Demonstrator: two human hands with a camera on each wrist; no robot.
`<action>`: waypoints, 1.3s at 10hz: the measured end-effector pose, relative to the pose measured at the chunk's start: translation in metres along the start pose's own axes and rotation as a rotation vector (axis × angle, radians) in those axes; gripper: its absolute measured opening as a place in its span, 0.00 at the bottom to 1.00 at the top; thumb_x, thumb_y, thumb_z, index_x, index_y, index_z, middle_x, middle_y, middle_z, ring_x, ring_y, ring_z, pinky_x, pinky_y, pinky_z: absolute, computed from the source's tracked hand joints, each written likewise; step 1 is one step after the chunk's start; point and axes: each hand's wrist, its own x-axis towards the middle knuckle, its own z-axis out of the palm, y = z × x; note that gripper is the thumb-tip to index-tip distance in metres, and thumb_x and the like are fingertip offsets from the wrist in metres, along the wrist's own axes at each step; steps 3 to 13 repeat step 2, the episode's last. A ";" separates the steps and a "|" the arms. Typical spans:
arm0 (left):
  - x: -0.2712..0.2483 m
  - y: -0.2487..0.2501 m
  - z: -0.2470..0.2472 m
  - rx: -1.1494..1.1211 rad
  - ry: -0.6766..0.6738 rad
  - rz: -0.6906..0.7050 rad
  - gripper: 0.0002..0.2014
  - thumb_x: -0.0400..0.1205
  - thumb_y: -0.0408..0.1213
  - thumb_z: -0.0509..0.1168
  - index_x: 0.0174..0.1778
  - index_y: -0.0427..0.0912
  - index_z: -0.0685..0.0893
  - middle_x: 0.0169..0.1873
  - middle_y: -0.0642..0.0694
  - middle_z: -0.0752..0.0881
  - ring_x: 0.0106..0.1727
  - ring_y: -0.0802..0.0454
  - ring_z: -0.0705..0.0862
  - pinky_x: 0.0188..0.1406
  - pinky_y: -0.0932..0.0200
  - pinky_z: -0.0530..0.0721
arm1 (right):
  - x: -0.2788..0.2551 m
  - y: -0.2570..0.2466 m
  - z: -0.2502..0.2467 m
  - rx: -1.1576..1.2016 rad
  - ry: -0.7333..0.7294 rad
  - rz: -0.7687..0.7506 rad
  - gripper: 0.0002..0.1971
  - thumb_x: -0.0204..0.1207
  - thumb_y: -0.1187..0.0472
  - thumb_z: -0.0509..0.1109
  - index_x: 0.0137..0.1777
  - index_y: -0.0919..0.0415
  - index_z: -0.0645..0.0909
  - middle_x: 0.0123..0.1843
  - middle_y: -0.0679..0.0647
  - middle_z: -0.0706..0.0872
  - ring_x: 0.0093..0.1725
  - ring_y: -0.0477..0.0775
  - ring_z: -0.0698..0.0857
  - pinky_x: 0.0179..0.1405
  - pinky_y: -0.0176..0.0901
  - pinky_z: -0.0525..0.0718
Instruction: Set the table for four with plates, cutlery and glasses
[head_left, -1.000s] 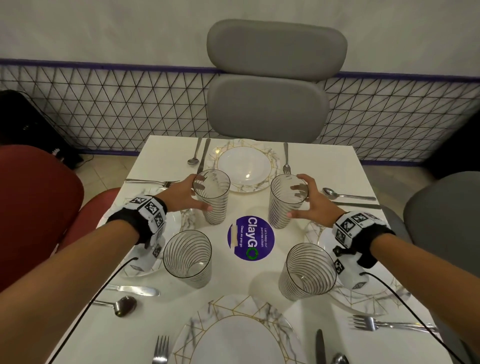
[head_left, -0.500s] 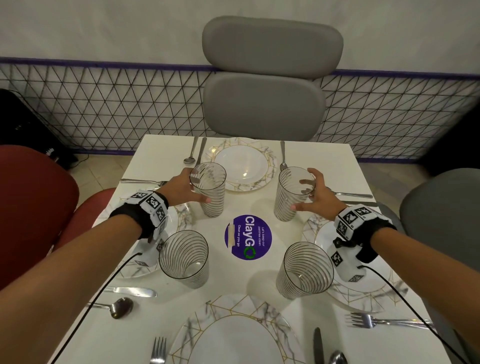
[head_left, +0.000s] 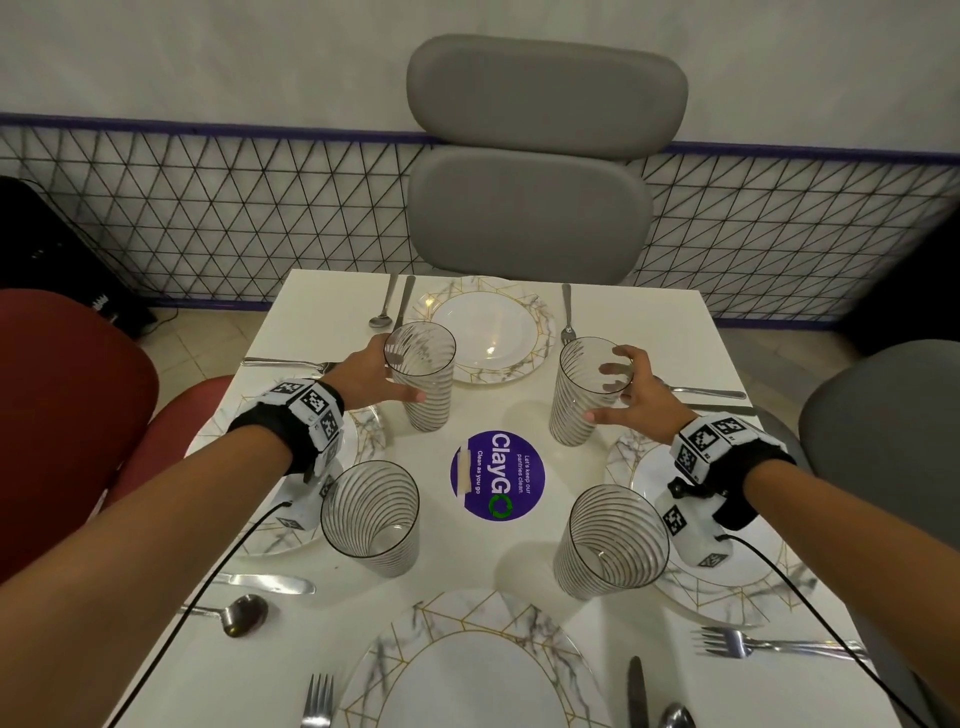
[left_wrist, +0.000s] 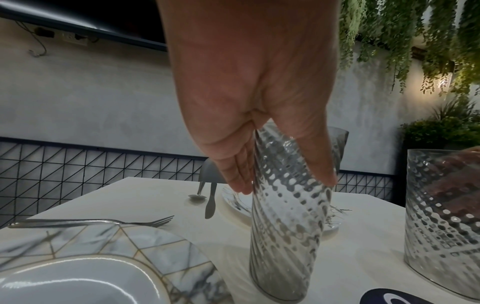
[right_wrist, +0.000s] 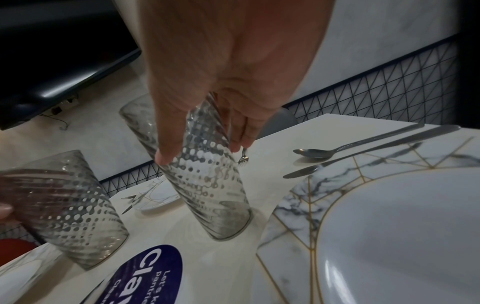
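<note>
Four striped clear glasses stand on the white table (head_left: 322, 322) among four marble-patterned plates. My left hand (head_left: 405, 378) grips the far-left glass (head_left: 428, 400), thumb on its near side and fingers behind it. In the left wrist view that glass (left_wrist: 285, 236) stands on the table within my left hand (left_wrist: 285, 185). My right hand (head_left: 600, 393) loosely holds the far-right glass (head_left: 576, 415), fingers spread at the rim. The right wrist view shows this glass (right_wrist: 213, 195) standing on the table, with my right hand (right_wrist: 201, 153) around its upper part. Two nearer glasses (head_left: 371, 519) (head_left: 610, 543) stand free.
A purple round sticker (head_left: 498, 475) marks the table's middle. Cutlery lies beside each plate, such as the far fork (head_left: 567, 317) and the near-left spoon (head_left: 239, 616). A grey chair (head_left: 535, 208) stands behind the table, a red chair (head_left: 67, 405) at the left and a grey one (head_left: 883, 431) at the right.
Both far glasses have shifted a little farther from me with my hands still on them. My right hand's fingers have spread wider around the rim.
</note>
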 end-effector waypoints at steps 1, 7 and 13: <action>-0.001 0.000 0.000 0.010 0.008 -0.006 0.47 0.69 0.42 0.78 0.78 0.40 0.57 0.70 0.41 0.76 0.68 0.44 0.78 0.72 0.46 0.74 | 0.000 -0.002 0.001 0.028 -0.005 0.008 0.47 0.63 0.69 0.79 0.75 0.61 0.51 0.66 0.58 0.71 0.61 0.56 0.75 0.66 0.48 0.76; 0.003 -0.007 0.001 -0.014 0.009 0.018 0.52 0.65 0.46 0.80 0.79 0.42 0.55 0.70 0.41 0.78 0.69 0.44 0.79 0.73 0.43 0.73 | -0.002 -0.003 0.002 0.055 0.012 0.011 0.50 0.63 0.70 0.79 0.77 0.60 0.48 0.72 0.63 0.69 0.62 0.55 0.75 0.65 0.45 0.74; 0.003 -0.007 0.001 -0.014 0.009 0.018 0.52 0.65 0.46 0.80 0.79 0.42 0.55 0.70 0.41 0.78 0.69 0.44 0.79 0.73 0.43 0.73 | -0.002 -0.003 0.002 0.055 0.012 0.011 0.50 0.63 0.70 0.79 0.77 0.60 0.48 0.72 0.63 0.69 0.62 0.55 0.75 0.65 0.45 0.74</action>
